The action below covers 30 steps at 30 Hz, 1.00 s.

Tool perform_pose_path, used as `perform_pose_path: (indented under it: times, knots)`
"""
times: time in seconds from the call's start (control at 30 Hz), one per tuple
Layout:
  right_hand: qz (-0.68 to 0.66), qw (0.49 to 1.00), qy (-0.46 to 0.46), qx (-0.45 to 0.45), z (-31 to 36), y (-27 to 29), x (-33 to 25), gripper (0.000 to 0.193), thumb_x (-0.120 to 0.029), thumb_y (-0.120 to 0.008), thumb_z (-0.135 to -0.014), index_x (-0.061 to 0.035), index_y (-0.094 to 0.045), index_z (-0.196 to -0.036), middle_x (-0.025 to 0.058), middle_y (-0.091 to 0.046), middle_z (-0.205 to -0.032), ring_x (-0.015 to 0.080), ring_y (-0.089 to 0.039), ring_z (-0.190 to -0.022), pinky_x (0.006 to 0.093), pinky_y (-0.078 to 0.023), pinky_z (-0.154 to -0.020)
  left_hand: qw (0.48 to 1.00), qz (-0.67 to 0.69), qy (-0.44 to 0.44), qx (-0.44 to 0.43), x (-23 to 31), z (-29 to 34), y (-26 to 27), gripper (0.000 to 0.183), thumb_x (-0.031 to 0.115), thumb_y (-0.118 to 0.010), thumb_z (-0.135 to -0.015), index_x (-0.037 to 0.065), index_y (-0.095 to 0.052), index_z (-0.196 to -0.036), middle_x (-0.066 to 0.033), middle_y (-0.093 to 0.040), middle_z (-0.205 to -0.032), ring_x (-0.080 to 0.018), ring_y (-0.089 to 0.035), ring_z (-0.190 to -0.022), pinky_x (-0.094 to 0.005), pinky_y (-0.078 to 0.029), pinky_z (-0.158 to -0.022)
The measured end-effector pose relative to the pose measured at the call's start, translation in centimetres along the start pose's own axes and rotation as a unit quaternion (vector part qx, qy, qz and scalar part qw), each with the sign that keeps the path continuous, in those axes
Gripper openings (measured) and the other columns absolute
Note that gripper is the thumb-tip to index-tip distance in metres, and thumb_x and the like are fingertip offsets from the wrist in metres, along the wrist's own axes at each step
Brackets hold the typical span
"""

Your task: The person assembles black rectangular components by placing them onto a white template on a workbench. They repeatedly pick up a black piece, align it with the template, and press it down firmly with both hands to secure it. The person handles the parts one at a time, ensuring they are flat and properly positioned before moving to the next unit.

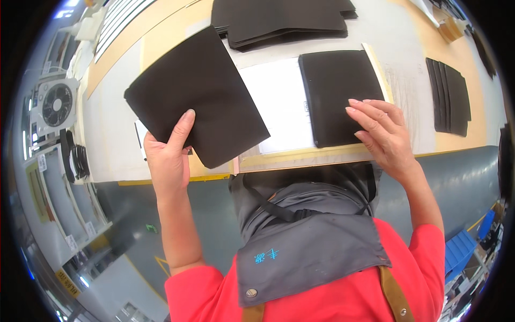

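Note:
A flat black panel [196,88], looking like leather or coated sheet, is held up at a tilt by my left hand [170,153]. The thumb lies across its face and the fingers are hidden behind it. A second black panel [340,80] lies flat on the table, partly over a white sheet [276,104]. Over its right edge rests or hovers my right hand [387,137], fingers stretched out and nothing gripped; contact with the panel cannot be told.
A stack of black panels [284,21] lies at the far side of the table [407,91]. Several overlapping black pieces [450,96] are at the right. Pale strips border the work spot. A white fan [56,104] stands at the left, and blue bins [460,252] at lower right.

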State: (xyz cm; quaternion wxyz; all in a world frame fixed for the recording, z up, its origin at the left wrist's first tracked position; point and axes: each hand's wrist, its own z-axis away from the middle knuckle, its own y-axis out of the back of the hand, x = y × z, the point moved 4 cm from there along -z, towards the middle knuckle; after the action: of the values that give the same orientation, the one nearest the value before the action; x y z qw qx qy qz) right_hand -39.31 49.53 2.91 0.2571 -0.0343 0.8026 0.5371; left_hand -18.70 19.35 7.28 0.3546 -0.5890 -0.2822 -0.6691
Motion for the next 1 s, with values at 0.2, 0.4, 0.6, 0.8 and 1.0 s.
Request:
perform_pose_path:
  times: [0.2,0.4,0.6,0.8,1.0]
  knots:
    - [0.012,1.0,-0.001,-0.009,0.6,-0.5,0.0,0.048,-0.013,-0.077,-0.086,-0.0139,-0.068,-0.133,-0.0017,-0.066,-0.139,0.0228,-0.058,-0.125,0.0394,-0.041,-0.109,0.994,-0.023,0.101,-0.044,-2.0,-0.2,-1.3,0.027,0.005,-0.076,-0.093,0.0,-0.068,-0.118,-0.0097,-0.074,-0.11,-0.0176,-0.073,-0.095,-0.0307,-0.061,-0.078]
    - [0.044,0.999,0.004,-0.021,1.2,-1.0,-0.2,0.05,-0.017,-0.079,-0.084,-0.0157,-0.068,-0.133,-0.003,-0.065,-0.141,0.0202,-0.057,-0.129,0.0422,-0.036,-0.115,0.987,-0.035,0.149,-0.056,-3.3,0.2,-3.4,0.027,0.006,-0.076,-0.092,0.001,-0.069,-0.117,-0.0094,-0.074,-0.107,-0.0168,-0.073,-0.092,-0.0306,-0.062,-0.076]
    - [0.068,0.997,0.011,-0.029,1.2,-1.2,-0.6,0.05,-0.02,-0.079,-0.084,-0.0167,-0.068,-0.133,-0.003,-0.064,-0.143,0.02,-0.056,-0.131,0.0434,-0.033,-0.117,0.983,-0.02,0.162,-0.084,-3.6,0.1,-4.7,0.024,0.004,-0.075,-0.093,0.0,-0.07,-0.116,-0.0091,-0.075,-0.107,-0.0164,-0.074,-0.093,-0.0298,-0.062,-0.077]
    - [0.054,0.997,0.0,-0.051,1.6,-1.3,-0.5,0.052,-0.013,-0.075,-0.086,-0.0144,-0.066,-0.137,-0.0001,-0.062,-0.146,0.0227,-0.054,-0.135,0.0444,-0.029,-0.12,0.977,-0.004,0.18,-0.113,-4.0,0.1,-4.8,0.023,0.004,-0.075,-0.094,0.001,-0.07,-0.117,-0.009,-0.075,-0.108,-0.0164,-0.074,-0.094,-0.0311,-0.062,-0.08]
    - [0.069,0.997,-0.004,-0.031,1.3,-0.9,-0.9,0.052,-0.019,-0.079,-0.084,-0.017,-0.067,-0.134,-0.0034,-0.064,-0.143,0.0197,-0.055,-0.132,0.0427,-0.03,-0.119,0.984,0.011,0.159,-0.079,-3.6,0.4,-4.8,0.028,0.001,-0.074,-0.093,0.001,-0.068,-0.121,-0.0093,-0.074,-0.111,-0.0181,-0.073,-0.097,-0.0322,-0.062,-0.082]
